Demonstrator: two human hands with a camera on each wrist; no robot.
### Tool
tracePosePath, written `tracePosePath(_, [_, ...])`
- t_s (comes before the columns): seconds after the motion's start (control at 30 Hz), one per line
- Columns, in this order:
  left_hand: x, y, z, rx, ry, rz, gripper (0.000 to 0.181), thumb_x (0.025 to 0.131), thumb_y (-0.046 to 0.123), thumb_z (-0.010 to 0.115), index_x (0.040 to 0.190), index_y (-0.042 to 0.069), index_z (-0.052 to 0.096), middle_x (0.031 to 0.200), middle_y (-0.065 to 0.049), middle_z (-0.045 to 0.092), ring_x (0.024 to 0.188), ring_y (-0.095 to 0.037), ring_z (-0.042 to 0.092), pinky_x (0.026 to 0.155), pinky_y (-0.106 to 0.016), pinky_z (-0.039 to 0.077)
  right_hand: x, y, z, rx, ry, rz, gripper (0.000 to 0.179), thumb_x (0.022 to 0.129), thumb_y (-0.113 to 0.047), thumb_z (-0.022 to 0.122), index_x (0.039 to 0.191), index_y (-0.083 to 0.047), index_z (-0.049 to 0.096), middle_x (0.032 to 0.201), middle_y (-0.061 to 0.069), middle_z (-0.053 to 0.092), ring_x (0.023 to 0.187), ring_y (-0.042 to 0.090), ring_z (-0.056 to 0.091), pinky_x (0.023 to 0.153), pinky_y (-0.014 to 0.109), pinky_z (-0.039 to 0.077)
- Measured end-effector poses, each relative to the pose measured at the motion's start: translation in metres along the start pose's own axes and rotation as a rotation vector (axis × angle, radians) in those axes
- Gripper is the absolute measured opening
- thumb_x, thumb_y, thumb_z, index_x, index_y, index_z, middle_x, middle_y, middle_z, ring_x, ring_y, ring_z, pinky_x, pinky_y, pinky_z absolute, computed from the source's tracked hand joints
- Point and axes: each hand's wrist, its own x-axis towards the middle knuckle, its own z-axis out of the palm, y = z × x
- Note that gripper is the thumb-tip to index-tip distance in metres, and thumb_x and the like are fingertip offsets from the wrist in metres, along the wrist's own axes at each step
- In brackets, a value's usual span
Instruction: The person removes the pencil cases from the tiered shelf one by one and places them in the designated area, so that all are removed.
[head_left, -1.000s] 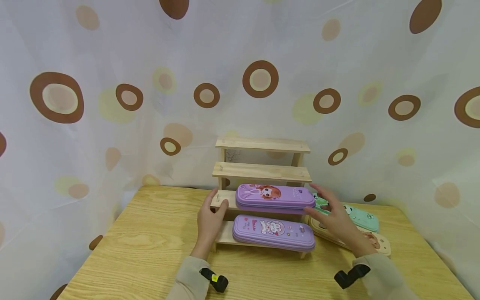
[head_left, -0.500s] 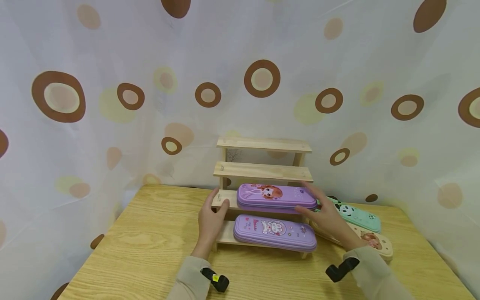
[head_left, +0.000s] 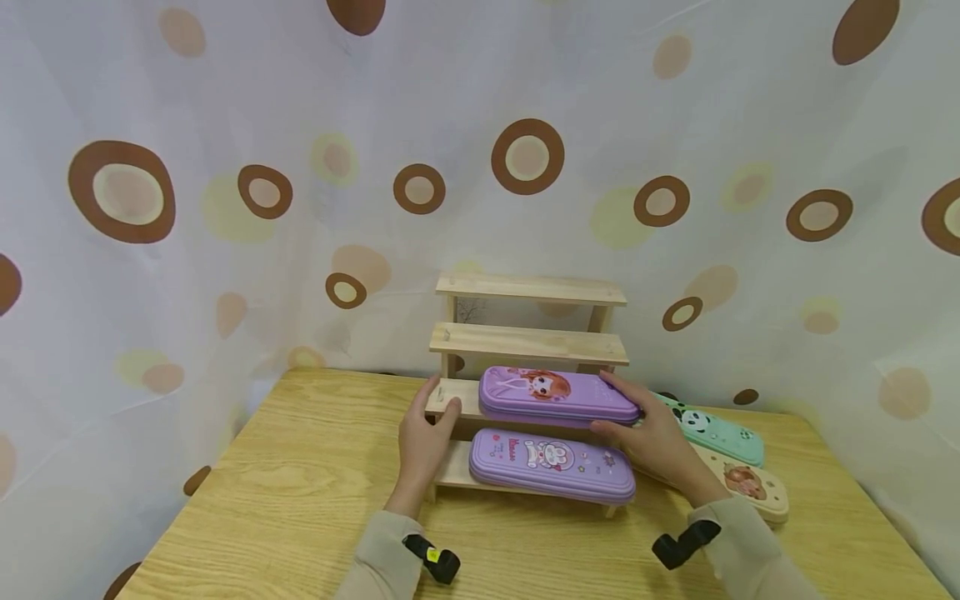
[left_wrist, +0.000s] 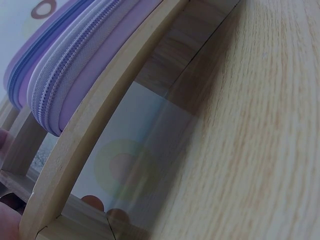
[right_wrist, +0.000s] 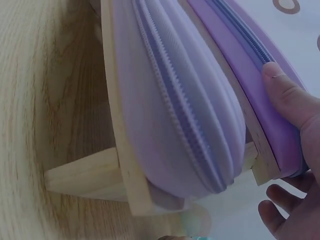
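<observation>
In the head view, my right hand grips the right end of a purple pencil case with a red-haired girl on its lid. Its thumb presses the front side near the zip; several fingers are hidden behind the case. The case lies on the second tier of a stepped wooden rack. On the lowest tier below sits a lilac pencil case with a rabbit print. My left hand holds the left end of the second tier, thumb in front; little of it shows in the left wrist view.
Right of the rack, a green panda pencil case and a cream one with a bear print lie on the wooden table. A dotted curtain hangs behind. The rack's upper two tiers carry nothing.
My right hand has moved left and taken hold of the purple pencil case's right end. The case has shifted slightly right on its tier. My left hand stays at the rack.
</observation>
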Motion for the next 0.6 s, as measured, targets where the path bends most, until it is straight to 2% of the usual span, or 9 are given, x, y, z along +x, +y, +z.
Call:
tracePosePath(0.33, [0.0, -0.003, 0.001, -0.008, -0.011, 0.0, 0.055, 0.094, 0.033, 0.068, 0.144, 0.018, 0.052, 0.147, -0.001, 0.049, 0.139, -0.026, 0.039, 0.113, -0.049, 0.031, -0.016, 0.008, -0.01, 0.016, 0.069, 0.023, 0.078, 0.086, -0.039, 0.077, 0.153, -0.021, 0.04, 0.15, 0.019, 0.04, 0.135, 0.045, 0.036, 0.104, 0.068, 0.03])
tracePosePath(0.6, [-0.001, 0.0, 0.0, -0.014, -0.013, 0.006, 0.055, 0.094, 0.034, 0.068, 0.144, 0.017, 0.052, 0.147, -0.004, 0.049, 0.138, -0.03, 0.039, 0.111, -0.054, 0.032, -0.034, 0.011, -0.021, 0.024, 0.116, 0.012, 0.074, 0.087, -0.027, 0.077, 0.151, -0.014, 0.042, 0.148, 0.023, 0.042, 0.132, 0.045, 0.04, 0.102, 0.065, 0.035])
